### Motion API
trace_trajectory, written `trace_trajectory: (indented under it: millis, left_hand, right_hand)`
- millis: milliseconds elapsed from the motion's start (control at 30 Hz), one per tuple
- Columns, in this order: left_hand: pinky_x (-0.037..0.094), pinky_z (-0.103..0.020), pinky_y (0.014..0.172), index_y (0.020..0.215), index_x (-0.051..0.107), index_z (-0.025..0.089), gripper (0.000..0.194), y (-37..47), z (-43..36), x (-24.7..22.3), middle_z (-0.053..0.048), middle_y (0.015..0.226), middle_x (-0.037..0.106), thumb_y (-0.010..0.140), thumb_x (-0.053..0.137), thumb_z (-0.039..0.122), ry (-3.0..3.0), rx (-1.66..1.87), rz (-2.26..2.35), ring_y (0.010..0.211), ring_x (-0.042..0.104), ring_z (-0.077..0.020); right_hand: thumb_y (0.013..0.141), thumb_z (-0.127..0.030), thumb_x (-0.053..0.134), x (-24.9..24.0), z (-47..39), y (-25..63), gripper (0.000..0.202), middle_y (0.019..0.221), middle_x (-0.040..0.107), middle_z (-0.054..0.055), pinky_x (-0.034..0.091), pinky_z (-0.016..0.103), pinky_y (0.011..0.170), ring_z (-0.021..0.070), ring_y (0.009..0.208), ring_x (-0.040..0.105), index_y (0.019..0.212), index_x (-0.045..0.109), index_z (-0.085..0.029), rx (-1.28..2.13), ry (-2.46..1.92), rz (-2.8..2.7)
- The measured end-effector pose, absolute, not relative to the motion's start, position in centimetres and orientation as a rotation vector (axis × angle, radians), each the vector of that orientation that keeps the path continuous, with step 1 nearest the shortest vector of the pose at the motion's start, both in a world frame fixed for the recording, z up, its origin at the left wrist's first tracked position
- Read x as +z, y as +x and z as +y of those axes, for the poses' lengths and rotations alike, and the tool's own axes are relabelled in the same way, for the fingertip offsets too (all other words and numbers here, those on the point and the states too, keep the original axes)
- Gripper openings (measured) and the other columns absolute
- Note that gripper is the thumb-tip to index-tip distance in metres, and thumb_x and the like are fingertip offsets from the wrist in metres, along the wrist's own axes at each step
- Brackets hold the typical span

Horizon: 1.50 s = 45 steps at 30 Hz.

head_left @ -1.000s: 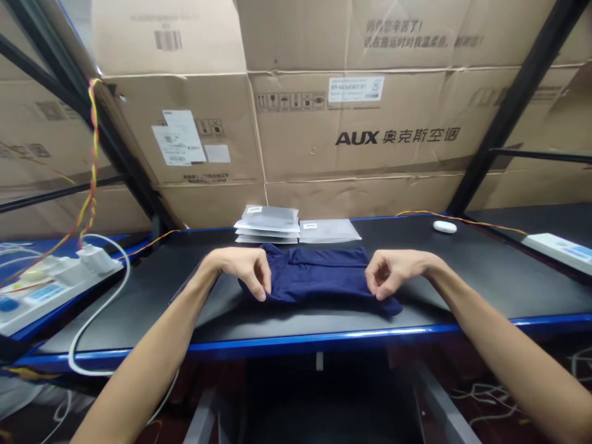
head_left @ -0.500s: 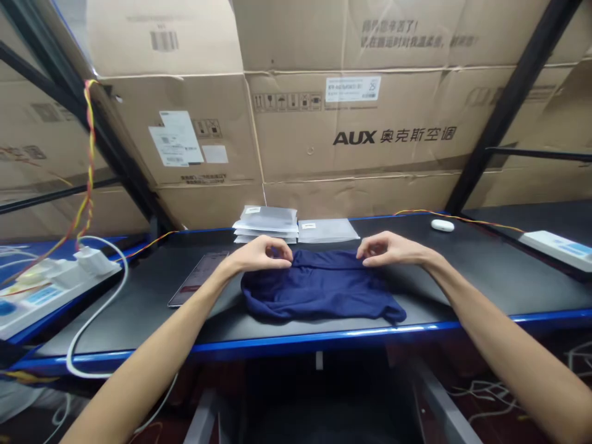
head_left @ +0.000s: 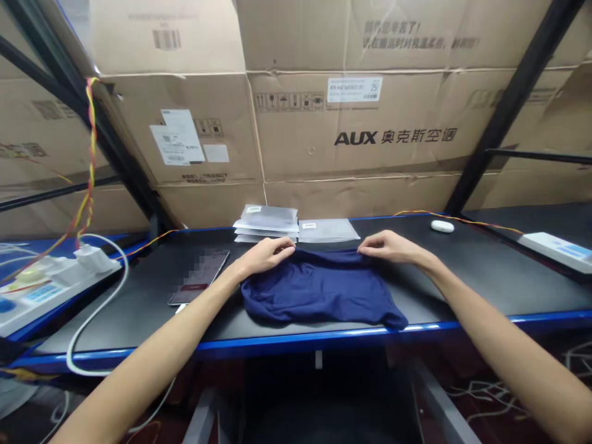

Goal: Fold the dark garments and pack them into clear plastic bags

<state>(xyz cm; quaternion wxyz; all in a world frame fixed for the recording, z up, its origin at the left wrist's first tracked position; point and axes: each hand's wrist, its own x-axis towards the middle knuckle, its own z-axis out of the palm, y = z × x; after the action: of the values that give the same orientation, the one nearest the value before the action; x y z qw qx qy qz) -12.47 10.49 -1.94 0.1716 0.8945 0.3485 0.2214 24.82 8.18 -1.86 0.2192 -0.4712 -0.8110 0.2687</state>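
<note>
A dark blue cloth [head_left: 328,287] lies on the black tabletop, its near edge close to the table's blue front edge. My left hand [head_left: 271,254] pinches the cloth at its far left corner. At the far right corner my right hand [head_left: 386,246] has its fingers closed on the cloth's edge. Between the hands the far edge is slightly raised, with creases running below it. Behind the cloth are a stack of flat translucent packets [head_left: 266,223] and another flat packet [head_left: 328,230].
A phone [head_left: 201,277] lies left of my left forearm. Power strips stand at the far left [head_left: 50,287] and right [head_left: 559,250], with a white cable [head_left: 123,283] looping over the front edge. A small white case [head_left: 443,226] sits at the back right. Cardboard [head_left: 296,142] stands behind.
Both hands have closed their fingers on the cloth's far edge, which is now lifted a little. More of the phone shows beside my left forearm.
</note>
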Motion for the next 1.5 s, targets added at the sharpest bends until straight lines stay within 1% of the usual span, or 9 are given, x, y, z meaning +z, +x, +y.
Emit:
trace_trajectory:
  millis: [233,367,467,600,733,933,1133,1300,1500]
  left_hand:
    - [0.051,-0.028,0.068,0.113,0.065,0.018,0.036,-11.3,12.2,-3.4,0.001,0.066,0.068,0.094,0.052,0.045,2.297,0.810,1.156,0.061,0.066,-0.0183]
    - [0.052,-0.032,0.078,0.103,0.072,0.019,0.029,-11.2,12.7,-3.6,-0.004,0.084,0.075,0.092,0.055,0.039,2.410,0.883,1.307,0.075,0.069,-0.0210]
    - [0.052,-0.035,0.085,0.098,0.075,0.019,0.029,-11.4,12.5,-3.0,-0.007,0.101,0.076,0.093,0.052,0.036,2.528,0.963,1.332,0.088,0.069,-0.0234]
    - [0.053,-0.032,0.084,0.097,0.075,0.019,0.031,-11.5,11.0,-1.8,-0.006,0.100,0.075,0.096,0.051,0.037,2.642,0.901,1.090,0.089,0.069,-0.0212]
    - [0.049,-0.034,0.101,0.110,0.074,0.021,0.032,-11.2,9.2,-1.2,-0.006,0.118,0.072,0.096,0.054,0.042,2.699,0.707,0.868,0.110,0.067,-0.0216]
    - [0.027,-0.044,0.121,0.148,0.046,0.028,0.065,-11.2,8.4,-2.0,-0.007,0.159,0.036,0.093,0.051,0.063,2.669,0.209,0.994,0.146,0.035,-0.0281]
    - [0.009,-0.049,0.125,0.158,0.026,0.031,0.079,-11.1,7.8,-2.5,-0.006,0.166,0.011,0.092,0.045,0.070,2.670,0.052,1.039,0.154,0.007,-0.0300]
    - [0.006,-0.049,0.125,0.159,0.018,0.033,0.078,-10.9,7.8,-3.3,-0.005,0.166,0.005,0.094,0.043,0.069,2.721,0.052,0.972,0.154,0.003,-0.0271]
    - [0.007,-0.050,0.125,0.159,0.018,0.034,0.077,-11.0,8.1,-4.0,-0.005,0.166,0.007,0.094,0.045,0.067,2.724,0.051,0.929,0.154,0.006,-0.0282]
  right_hand:
    - [0.084,-0.068,0.050,-4.1,10.5,23.2,0.052,0.055,0.060,-0.001,0.042,0.028,0.054,0.0158,0.049,0.055,0.076,0.067,-0.019,0.532,-1.431,-1.894]
    - [0.087,-0.060,0.048,-4.3,11.2,23.0,0.046,0.050,0.056,-0.002,0.042,0.030,0.056,0.0165,0.045,0.053,0.067,0.063,-0.021,0.371,-1.524,-1.835]
    - [0.090,-0.055,0.045,-3.8,10.6,22.7,0.044,0.061,0.063,0.002,0.042,0.030,0.061,0.0187,0.058,0.057,0.068,0.062,-0.021,0.258,-1.508,-1.768]
    - [0.090,-0.050,0.050,-3.2,8.8,21.5,0.038,0.071,0.067,0.003,0.044,0.030,0.066,0.0188,0.066,0.058,0.072,0.065,-0.020,0.144,-1.306,-1.845]
    - [0.091,-0.045,0.052,-3.2,7.7,20.5,0.033,0.080,0.071,0.006,0.049,0.033,0.075,0.0213,0.076,0.062,0.079,0.071,-0.021,0.082,-1.061,-2.198]
    - [0.095,-0.048,0.047,-3.7,7.6,20.9,0.042,0.113,0.074,0.011,0.049,0.043,0.096,0.0295,0.105,0.065,0.114,0.074,-0.022,0.068,-1.236,-2.480]
    - [0.092,-0.068,0.047,-4.0,6.3,19.7,0.071,0.150,0.051,0.012,0.029,0.049,0.118,0.0338,0.142,0.039,0.145,0.052,-0.023,0.136,-1.258,-2.544]
    - [0.091,-0.072,0.046,-4.2,5.7,19.2,0.080,0.165,0.019,0.008,0.009,0.055,0.123,0.0332,0.152,0.012,0.156,0.030,-0.029,0.371,-1.243,-2.655]
    - [0.091,-0.073,0.045,-4.5,5.8,19.5,0.079,0.165,0.015,0.007,0.004,0.057,0.122,0.0339,0.152,0.008,0.157,0.027,-0.033,0.454,-1.258,-2.702]
